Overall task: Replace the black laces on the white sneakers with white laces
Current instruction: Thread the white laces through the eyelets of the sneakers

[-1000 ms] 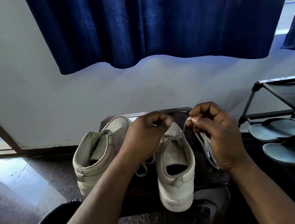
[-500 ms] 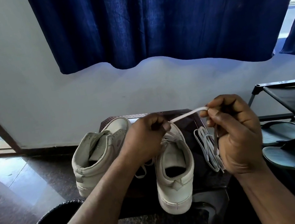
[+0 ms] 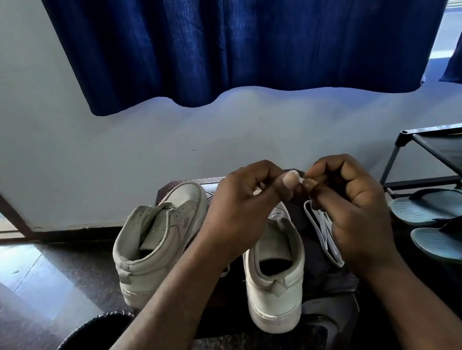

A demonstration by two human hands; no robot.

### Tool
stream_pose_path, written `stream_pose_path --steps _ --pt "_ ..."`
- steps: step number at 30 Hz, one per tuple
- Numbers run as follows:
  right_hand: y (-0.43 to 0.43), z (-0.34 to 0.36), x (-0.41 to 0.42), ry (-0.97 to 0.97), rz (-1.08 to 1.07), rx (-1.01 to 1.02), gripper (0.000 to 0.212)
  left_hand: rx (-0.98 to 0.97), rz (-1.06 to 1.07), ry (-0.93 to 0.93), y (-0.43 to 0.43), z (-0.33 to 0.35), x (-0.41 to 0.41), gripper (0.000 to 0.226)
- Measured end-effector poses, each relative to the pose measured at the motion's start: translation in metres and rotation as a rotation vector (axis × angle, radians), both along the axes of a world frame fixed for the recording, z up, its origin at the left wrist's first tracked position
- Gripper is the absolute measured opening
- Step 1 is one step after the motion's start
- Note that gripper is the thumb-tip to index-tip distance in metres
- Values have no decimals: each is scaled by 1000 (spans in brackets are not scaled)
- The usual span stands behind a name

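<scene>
White lace (image 3: 326,238) is what I am watching on my feed. It is dangling in loose loops below the right hand (image 3: 353,209), just right of the right sneaker (image 3: 275,278). Both hands are meeting above that sneaker's tongue. The left hand (image 3: 239,213) is curling its thumb and forefinger around a short bit of the white lace. The right hand is pinching the lace at its fingertips, almost touching the left hand.

The right sneaker is standing upright on the dark surface (image 3: 312,256) with its heel toward me. I cannot tell how far it is laced, since the hands are covering its eyelets. The left sneaker (image 3: 158,243) is sitting beside it, angled away to the left.

At the right, two flip-flops (image 3: 445,206) are lying on a black rack (image 3: 399,154). A blue curtain (image 3: 260,31) is hanging over the far wall.
</scene>
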State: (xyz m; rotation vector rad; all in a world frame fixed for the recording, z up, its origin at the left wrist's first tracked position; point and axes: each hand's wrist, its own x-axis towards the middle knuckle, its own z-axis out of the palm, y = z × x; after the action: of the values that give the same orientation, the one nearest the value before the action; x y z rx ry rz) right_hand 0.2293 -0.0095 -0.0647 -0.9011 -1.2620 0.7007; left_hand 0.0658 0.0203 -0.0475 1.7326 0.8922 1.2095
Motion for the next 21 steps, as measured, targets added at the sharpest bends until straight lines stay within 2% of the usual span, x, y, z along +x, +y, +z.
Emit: stream_pose_path --steps 2,5,7,9,11,12,14,16,18,21 --pt "-1 1 1 26 14 0 9 47 116 128 2 -2 0 27" --pt "-3 6 3 152 21 27 11 14 432 365 10 -8 -8 33" --pt "-3 8 6 221 10 27 12 5 539 492 16 -16 -16 32" --pt "-1 7 8 202 7 17 15 52 474 467 16 -19 -20 21" --pt "-1 4 6 131 17 11 22 118 329 420 13 -17 -15 38" --pt "-2 3 4 96 27 13 22 153 256 402 11 -14 -10 40" --pt "-3 2 0 46 51 14 19 218 158 351 5 -11 0 28" --pt "-4 2 -2 30 59 10 17 249 169 313 2 -12 5 13" --pt "-5 3 0 31 44 13 15 252 229 321 5 -16 3 13" --pt "-7 7 4 103 15 14 11 229 479 581 13 -21 -6 19"
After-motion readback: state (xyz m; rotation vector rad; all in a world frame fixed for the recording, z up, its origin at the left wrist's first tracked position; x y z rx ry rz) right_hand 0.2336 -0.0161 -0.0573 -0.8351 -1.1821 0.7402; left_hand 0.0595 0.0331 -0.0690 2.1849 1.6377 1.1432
